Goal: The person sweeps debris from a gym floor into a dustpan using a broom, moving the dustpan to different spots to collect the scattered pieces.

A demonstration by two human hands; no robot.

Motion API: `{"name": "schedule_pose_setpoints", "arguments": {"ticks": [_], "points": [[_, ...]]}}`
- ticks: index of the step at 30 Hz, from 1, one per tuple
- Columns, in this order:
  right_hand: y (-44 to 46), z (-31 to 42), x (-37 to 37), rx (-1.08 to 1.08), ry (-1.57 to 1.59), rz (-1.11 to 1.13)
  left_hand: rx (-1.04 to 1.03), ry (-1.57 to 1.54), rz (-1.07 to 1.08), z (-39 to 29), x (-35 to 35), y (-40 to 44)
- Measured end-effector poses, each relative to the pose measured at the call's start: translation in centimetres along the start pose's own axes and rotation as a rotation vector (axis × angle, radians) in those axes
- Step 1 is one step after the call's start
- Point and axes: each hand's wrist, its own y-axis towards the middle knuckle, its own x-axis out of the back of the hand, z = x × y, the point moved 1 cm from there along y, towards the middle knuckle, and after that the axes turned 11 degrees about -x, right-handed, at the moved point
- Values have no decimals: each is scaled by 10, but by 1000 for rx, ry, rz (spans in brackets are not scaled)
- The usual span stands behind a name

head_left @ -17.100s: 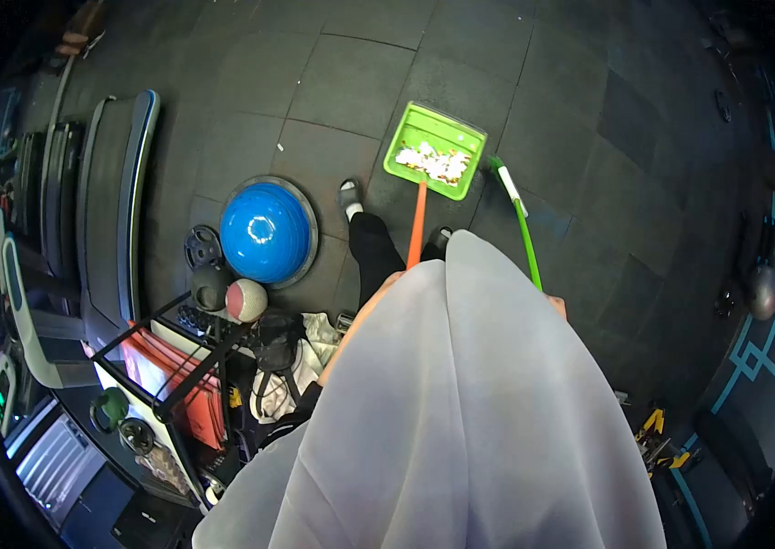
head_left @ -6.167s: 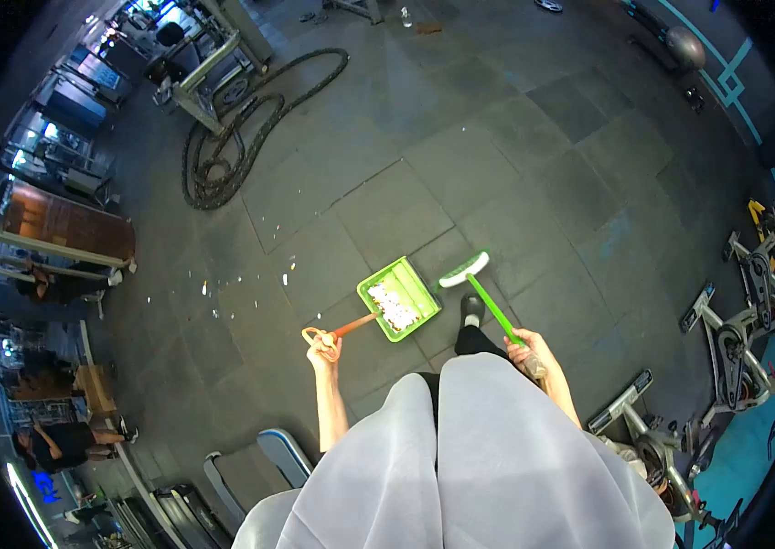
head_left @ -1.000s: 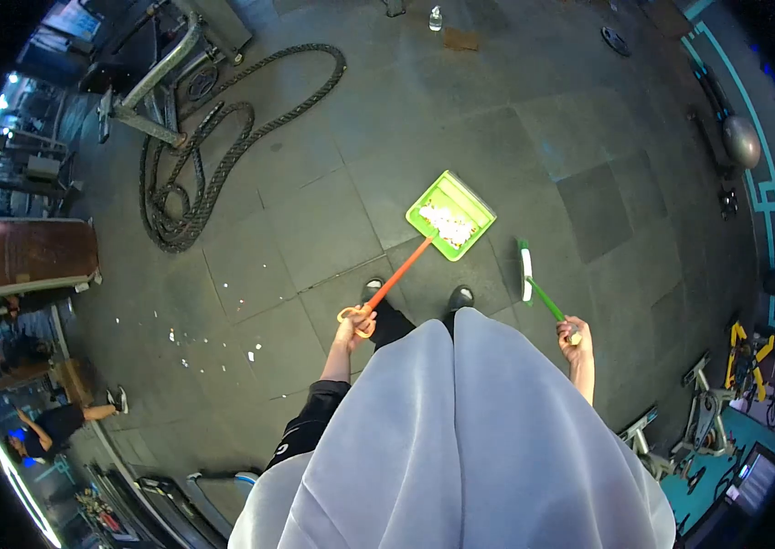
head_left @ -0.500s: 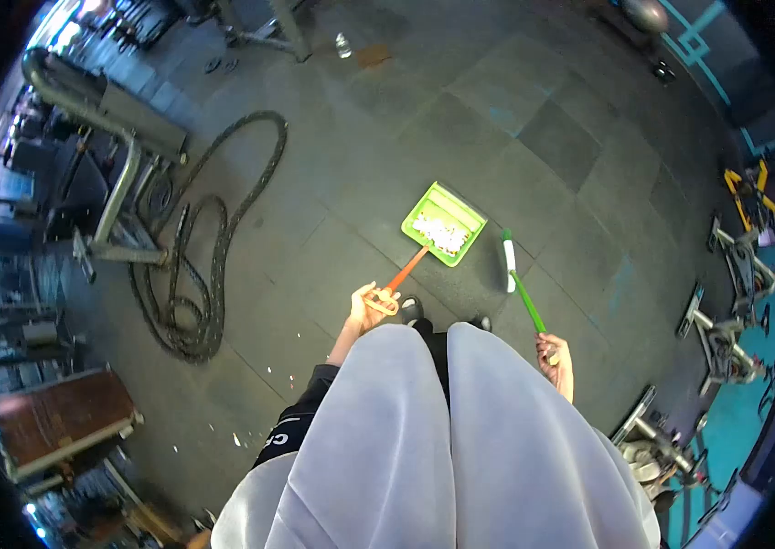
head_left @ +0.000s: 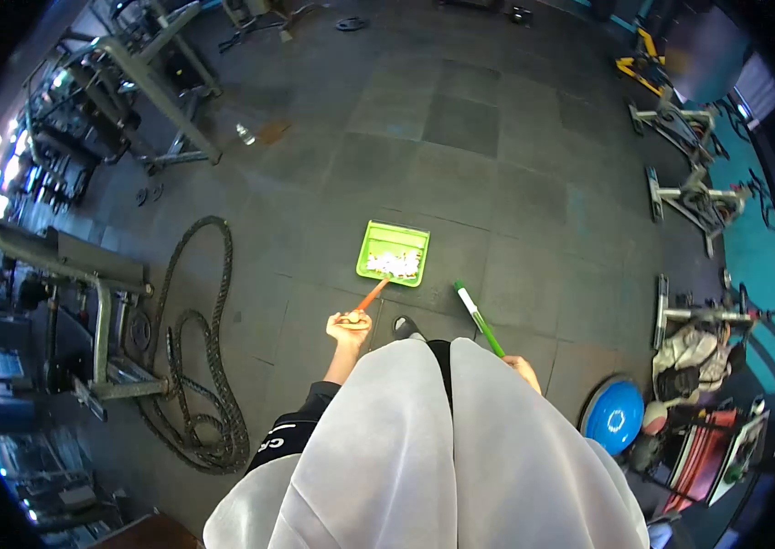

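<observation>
Dark, seamed gym floor [head_left: 534, 224]

Scraps [head_left: 394, 266] lie inside a dustpan [head_left: 394, 235], toward its handle side. The handle [head_left: 373, 296] runs back and leftward from the dustpan to the person's left hand [head_left: 348, 329]. A brush [head_left: 467, 300] is right of the dustpan and slightly behind, apart from it, with the right hand [head_left: 523, 371] farther back on its grip. One foot [head_left: 407, 328] is close behind the dustpan. A rope [head_left: 225, 316] lies on the floor [head_left: 314, 210] left of the dustpan, a weight machine [head_left: 102, 297] beyond it. A bottle [head_left: 245, 135] is ahead and left of the dustpan; exercise bikes [head_left: 696, 203] are far right, a dome trainer [head_left: 614, 417] behind and right.
</observation>
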Motion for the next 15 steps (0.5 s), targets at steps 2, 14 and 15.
{"name": "schedule_pose_setpoints", "arguments": {"ticks": [2,14,15], "points": [[-20,-29,-13,193,-237,-171,72,-94,67,3,1,-13],[-111,-122,-82,-344,728,71,32,34,38,-34,25,-75],[-116,-127,-83,-362,734,71,46,73,93,-40,30,-86]]}}
